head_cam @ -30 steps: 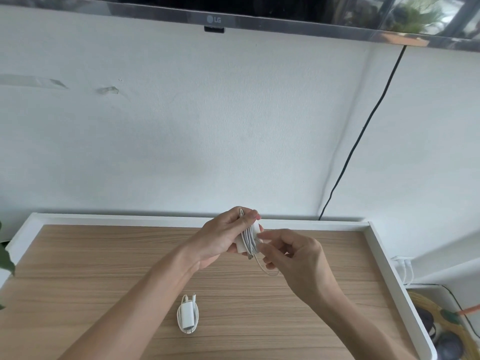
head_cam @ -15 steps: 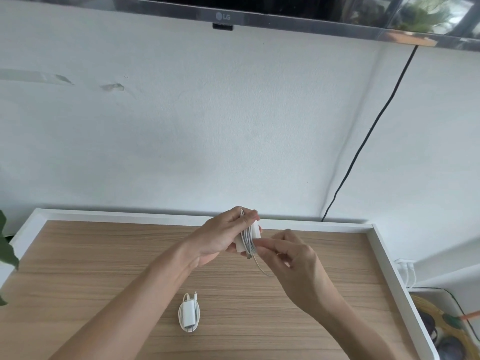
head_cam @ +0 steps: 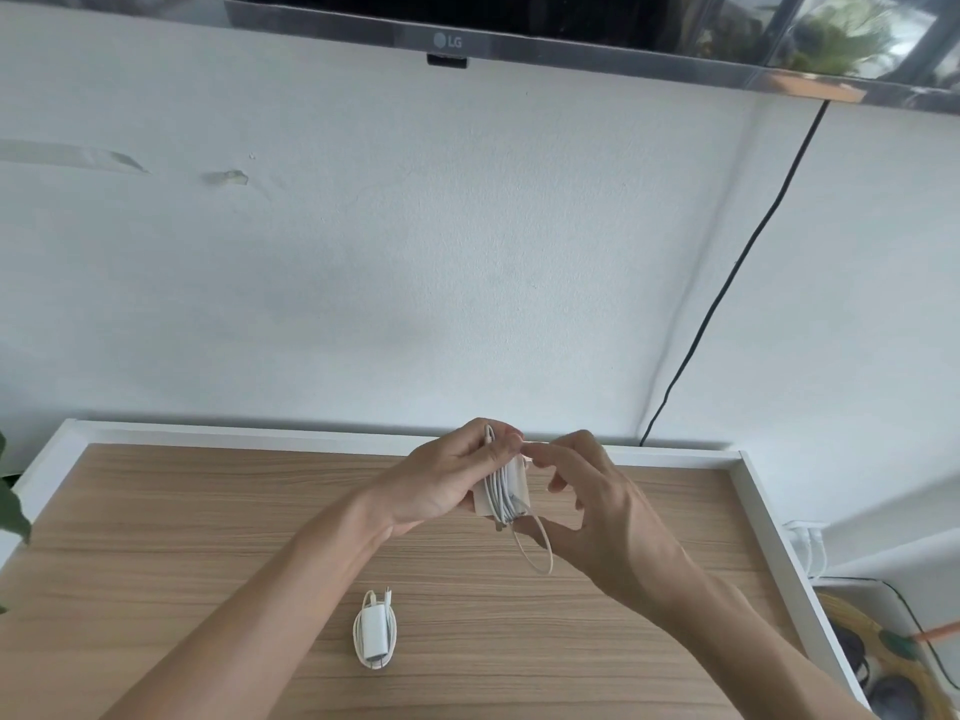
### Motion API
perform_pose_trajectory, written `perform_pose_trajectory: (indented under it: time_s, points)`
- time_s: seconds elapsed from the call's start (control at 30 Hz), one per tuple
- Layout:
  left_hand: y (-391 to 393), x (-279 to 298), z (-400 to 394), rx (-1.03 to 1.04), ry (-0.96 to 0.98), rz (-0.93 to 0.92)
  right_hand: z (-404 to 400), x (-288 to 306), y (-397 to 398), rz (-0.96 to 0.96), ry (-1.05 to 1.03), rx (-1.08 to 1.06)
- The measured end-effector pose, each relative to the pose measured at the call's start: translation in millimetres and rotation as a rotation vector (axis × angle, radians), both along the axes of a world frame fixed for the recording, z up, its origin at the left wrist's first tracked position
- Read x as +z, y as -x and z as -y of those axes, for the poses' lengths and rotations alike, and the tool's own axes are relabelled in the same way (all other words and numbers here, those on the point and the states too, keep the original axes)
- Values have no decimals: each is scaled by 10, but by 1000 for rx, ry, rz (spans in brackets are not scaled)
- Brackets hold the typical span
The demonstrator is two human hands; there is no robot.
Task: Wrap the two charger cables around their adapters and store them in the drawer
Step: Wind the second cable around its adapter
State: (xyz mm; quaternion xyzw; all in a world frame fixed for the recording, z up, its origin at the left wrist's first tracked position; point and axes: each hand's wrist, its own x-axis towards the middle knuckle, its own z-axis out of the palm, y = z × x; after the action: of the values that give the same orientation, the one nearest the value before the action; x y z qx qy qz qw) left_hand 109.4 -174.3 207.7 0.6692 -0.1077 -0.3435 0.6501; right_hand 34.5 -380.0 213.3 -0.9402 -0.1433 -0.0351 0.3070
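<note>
**Right hand lifts to the top of the adapter**

Since half a second ago the right hand has risen: its fingertips, which were low against the coil, now meet the left hand's fingertips at the top of the adapter, and its fingers have spread a little. The left hand stays clamped on the adapter as before, and the wrapped charger on the desk has not moved.

The adapter is held above the far middle of the desk, between the two hands. White cable is wound around it in several turns. The left hand grips it from the left side, fingers curled over the top, thumb underneath, closed firmly on the block. The right hand is half open: index finger and thumb reach in to the top corner, where a short end of the cable seems to be pinched, though this is too small to tell for certain; the other fingers are loosely bent and apart. A loose loop of cable hangs from the bottom of the adapter, lying against the right palm.

The wrapped charger lies flat near the front of the desk, below the left wrist, well apart from both hands, its cable coiled around it and the plug end poking out at the top.
</note>
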Motion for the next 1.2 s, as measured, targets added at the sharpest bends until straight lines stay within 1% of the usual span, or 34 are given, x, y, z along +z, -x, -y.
perform_pose_trajectory:
  time_s: [0.1, 0.2, 0.3, 0.43, 0.57, 0.67, 0.73, 0.83, 0.93, 1.03, 1.13, 1.2]
  points:
    - [27, 11, 14, 27, -33, 83, -3, 12, -51, 17, 19, 44]
    - [43, -16, 35, 109, -59, 100, -10, 19, -70, -6, -27, 78]
    - [74, -30, 66, 186, -66, 95, -33, 2, -61, -9, -87, 56]
    - [94, -19, 79, 241, 37, -2, -22, -26, -39, 27, -124, 27]
    - [80, -19, 18, 244, 265, -147, 26, -20, -19, 5, -188, -11]
    - [86, -14, -35, 210, 305, -127, 61, -14, -19, -37, -270, -27]
    - [105, -15, -74, 173, 266, -46, 69, -8, -25, -89, -385, -29]
    - [139, -13, -117, 133, 87, 238, 67, 6, -30, -148, -522, -26]
    - [164, -3, -128, 135, 32, 419, 61, 14, -31, -170, -576, -35]
    - [165, 61, -142, 154, -84, 593, 62, 17, -23, -187, -616, -34]
    - [154, 141, -146, 145, -110, 683, 77, 33, -14, -184, -632, -35]
    - [153, 196, -136, 143, -103, 708, 75, 50, -6, -165, -633, -37]
